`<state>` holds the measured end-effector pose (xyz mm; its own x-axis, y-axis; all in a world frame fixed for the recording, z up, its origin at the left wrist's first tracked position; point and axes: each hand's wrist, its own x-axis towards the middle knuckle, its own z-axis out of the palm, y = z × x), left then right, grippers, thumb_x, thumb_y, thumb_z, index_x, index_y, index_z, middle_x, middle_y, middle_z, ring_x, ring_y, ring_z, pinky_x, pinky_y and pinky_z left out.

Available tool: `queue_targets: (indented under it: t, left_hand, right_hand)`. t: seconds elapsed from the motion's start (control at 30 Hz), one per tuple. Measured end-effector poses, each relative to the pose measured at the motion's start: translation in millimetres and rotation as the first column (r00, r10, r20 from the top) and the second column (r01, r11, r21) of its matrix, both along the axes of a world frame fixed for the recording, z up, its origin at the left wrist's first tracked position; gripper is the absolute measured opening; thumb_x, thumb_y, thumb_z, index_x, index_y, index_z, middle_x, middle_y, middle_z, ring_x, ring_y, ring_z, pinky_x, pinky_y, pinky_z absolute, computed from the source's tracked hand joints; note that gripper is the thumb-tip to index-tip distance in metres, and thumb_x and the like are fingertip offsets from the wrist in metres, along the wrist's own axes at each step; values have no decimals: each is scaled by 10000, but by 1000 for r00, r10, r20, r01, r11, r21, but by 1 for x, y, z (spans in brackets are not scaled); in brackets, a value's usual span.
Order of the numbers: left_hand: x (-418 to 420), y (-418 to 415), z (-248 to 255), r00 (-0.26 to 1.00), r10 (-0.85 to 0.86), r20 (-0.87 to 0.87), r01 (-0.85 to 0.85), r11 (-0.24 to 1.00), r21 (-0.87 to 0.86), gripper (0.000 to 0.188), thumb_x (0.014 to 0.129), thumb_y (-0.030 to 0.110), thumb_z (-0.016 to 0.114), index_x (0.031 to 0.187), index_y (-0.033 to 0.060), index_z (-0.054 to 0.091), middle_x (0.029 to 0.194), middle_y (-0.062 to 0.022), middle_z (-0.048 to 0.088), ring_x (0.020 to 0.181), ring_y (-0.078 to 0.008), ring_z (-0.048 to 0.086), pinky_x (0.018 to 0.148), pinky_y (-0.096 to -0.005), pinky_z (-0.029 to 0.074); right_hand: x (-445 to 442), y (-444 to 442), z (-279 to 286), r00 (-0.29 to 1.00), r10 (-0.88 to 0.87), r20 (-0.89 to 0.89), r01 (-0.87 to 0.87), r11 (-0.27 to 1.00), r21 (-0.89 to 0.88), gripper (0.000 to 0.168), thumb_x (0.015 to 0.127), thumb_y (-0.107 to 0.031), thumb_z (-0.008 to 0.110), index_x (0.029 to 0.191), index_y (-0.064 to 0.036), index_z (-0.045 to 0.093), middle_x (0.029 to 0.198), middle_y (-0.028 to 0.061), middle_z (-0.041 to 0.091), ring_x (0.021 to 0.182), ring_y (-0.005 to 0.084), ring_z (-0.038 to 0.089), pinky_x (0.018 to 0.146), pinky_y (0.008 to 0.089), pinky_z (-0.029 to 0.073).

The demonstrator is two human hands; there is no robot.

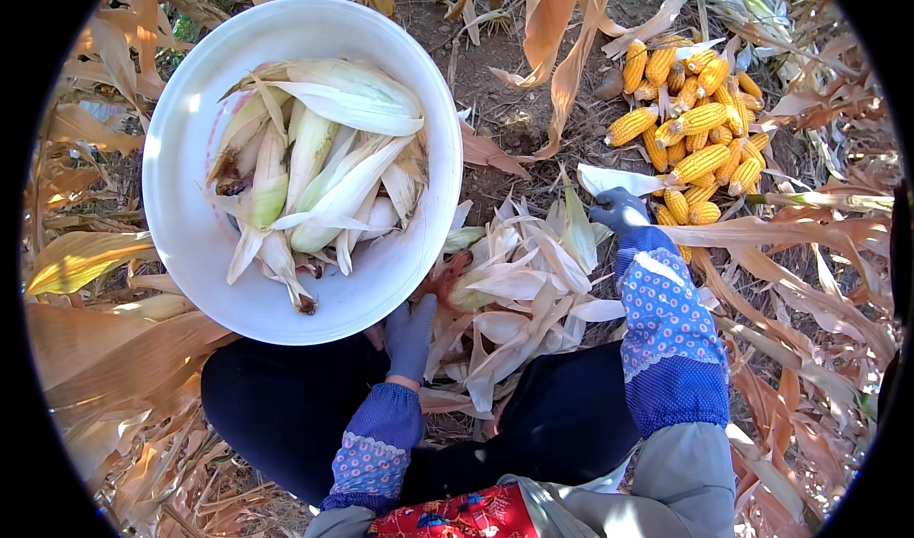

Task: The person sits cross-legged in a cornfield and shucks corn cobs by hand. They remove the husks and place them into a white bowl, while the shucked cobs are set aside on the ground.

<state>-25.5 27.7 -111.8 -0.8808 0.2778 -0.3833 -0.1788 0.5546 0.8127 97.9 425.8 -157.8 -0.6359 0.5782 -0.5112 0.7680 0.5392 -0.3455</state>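
A white plastic tub (168, 202) holding several corn ears in their husks (307, 159) stands before me on the left. My left hand (410, 334), in a grey glove, is at the tub's lower right rim, beside a heap of pale corn husks (525, 288); its fingertips are partly hidden, and whether it grips anything is unclear. My right hand (620, 211), also gloved in grey, is at a whitish husk piece (618, 179), next to a pile of husked yellow corn cobs (700, 124). Its fingers look bent, but their hold cannot be made out.
Dry corn leaves (792, 295) lie along the right side, and more leaves (107, 352) crowd the left. Dry stalks and hanging leaves (564, 45) stand beyond the tub, over bare soil (493, 74). My bent legs (571, 416) flank the husk heap.
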Motion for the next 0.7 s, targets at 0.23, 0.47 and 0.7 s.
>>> queue_targets:
  t: [0.23, 0.47, 0.7]
  left_hand:
    - [27, 12, -1, 894, -224, 387, 222, 974, 49, 804, 802, 410, 623, 1402, 20, 256, 1390, -198, 363, 1261, -293, 391, 1025, -313, 304]
    - [57, -14, -22, 776, -430, 461, 458, 887, 56, 777, 796, 488, 552, 1364, 10, 322, 1241, -258, 498, 1141, -349, 502, 954, -347, 382]
    - [58, -38, 12, 653, -631, 420, 748, 449, -489, 533, 773, 421, 507, 1143, 40, 561, 1108, -201, 600, 1017, -358, 581, 884, -420, 448]
  right_hand:
    - [5, -84, -26, 999, 9, 38, 3, 951, -310, 641, 761, -642, 516, 1002, -68, 669, 938, 150, 664, 890, 291, 618, 815, 367, 462]
    - [-6, -236, -7, 1000, -7, 12, 9, 981, -196, 604, 752, -484, 522, 1204, -83, 517, 1116, 229, 540, 997, 383, 564, 894, 434, 439]
    - [14, -272, -21, 987, 163, -6, -156, 927, -341, 445, 812, -389, 489, 1151, -115, 580, 1102, 187, 598, 1016, 350, 569, 894, 413, 439]
